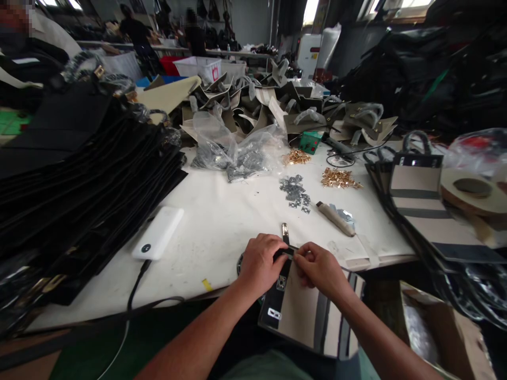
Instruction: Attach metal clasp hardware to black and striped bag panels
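A beige bag panel with black strips leans at the table's front edge. Small metal plates sit along its black left strip, and a black tab with a gold metal end sticks out past its top. My left hand is closed at the panel's upper edge, with thumb and fingers gripping the black strip there. Right beside it, my right hand pinches at the same edge, fingertips close to the left thumb. Whatever lies between the right fingertips is too small to make out.
Loose metal plates, gold fasteners and a tape-wrapped tool lie beyond the hands. Black panels are stacked left, near a white power bank. Finished-looking panels stand right, above an open cardboard box.
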### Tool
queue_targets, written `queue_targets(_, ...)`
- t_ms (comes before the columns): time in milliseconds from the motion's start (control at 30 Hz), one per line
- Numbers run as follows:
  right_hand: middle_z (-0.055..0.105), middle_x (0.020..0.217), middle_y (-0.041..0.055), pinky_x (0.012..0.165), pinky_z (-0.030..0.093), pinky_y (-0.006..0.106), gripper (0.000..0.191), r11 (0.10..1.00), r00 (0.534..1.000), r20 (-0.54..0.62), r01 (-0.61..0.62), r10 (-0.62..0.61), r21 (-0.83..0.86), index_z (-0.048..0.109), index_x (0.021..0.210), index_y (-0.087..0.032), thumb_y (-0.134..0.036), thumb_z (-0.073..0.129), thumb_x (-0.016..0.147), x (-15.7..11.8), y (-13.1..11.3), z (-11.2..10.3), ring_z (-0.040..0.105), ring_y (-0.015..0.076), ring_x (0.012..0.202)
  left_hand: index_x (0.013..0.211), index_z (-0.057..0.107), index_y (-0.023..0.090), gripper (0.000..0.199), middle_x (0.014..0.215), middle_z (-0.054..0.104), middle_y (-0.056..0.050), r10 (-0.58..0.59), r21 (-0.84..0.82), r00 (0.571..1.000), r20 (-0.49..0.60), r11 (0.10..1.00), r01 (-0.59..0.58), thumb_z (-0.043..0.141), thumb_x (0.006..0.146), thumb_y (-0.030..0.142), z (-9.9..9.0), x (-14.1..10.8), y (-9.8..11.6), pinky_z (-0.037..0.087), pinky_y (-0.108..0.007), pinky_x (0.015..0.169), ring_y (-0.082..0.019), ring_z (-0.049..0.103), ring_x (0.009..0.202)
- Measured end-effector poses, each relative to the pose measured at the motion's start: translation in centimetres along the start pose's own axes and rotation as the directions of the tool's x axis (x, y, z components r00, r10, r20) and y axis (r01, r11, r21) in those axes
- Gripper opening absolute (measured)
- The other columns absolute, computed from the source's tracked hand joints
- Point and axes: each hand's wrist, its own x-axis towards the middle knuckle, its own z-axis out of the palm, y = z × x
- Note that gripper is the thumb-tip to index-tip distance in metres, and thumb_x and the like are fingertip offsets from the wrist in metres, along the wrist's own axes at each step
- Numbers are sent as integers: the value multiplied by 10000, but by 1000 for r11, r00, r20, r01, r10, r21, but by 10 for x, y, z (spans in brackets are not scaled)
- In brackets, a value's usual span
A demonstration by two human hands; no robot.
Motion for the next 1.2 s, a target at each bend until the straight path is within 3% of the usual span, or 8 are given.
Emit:
queue_targets(200, 643, 554, -56, 370, 432, 206, 140, 1000, 1000, -3, 8, -8, -1, 589, 848, -224, -361, 618, 854, -1, 0, 1, 628, 150, 404, 1102, 639, 257, 269, 1189, 691, -32, 13, 41, 999, 37, 999, -14, 725, 861, 173, -4, -1, 0, 444, -411, 966, -252, 586, 1151)
queue_targets(467, 648, 540, -46, 355, 408, 194, 144, 1000, 999, 33, -11, 11, -2, 569, 828, -223, -357, 620, 843, 3, -2, -2, 628, 151, 399, 1199, 626, 297, 383, 926, 707, -2, -141, 119, 971, 191, 986, 120, 735, 836, 242, -20, 13, 4, 464, -344, 795, -234, 642, 880)
queue_targets(667, 618, 495, -55, 319, 354, 187, 119, 1000, 999, 34, -2, 1, 24, 548, 799, -224, -331, 590, 832, 6, 1, 4, 597, 149, 359, 958, 704, 292, 167, 841, 692, 10, -154, 96, 970, 187, 986, 138, 693, 824, 195, -24, 13, 12, 438, -298, 748, -202, 648, 845)
queue_targets(833, 622, 498, -52, 308, 337, 185, 93, 999, 999, 35, 37, -38, 24, 549, 808, -222, -310, 573, 828, 11, 4, 8, 592, 149, 348, 924, 773, 327, 249, 928, 746, 18, -93, 4, 979, 181, 996, 94, 651, 833, 131, -21, 9, 7, 439, -323, 871, -205, 642, 954)
queue_targets(1200, 588, 483, -65, 302, 314, 184, 94, 999, 998, 43, 33, -34, 40, 526, 804, -231, -309, 575, 822, 12, 4, 10, 595, 153, 348, 839, 791, 330, 185, 897, 735, 13, -143, 42, 965, 218, 990, 137, 681, 822, 183, -20, 13, 10, 425, -317, 841, -209, 635, 953)
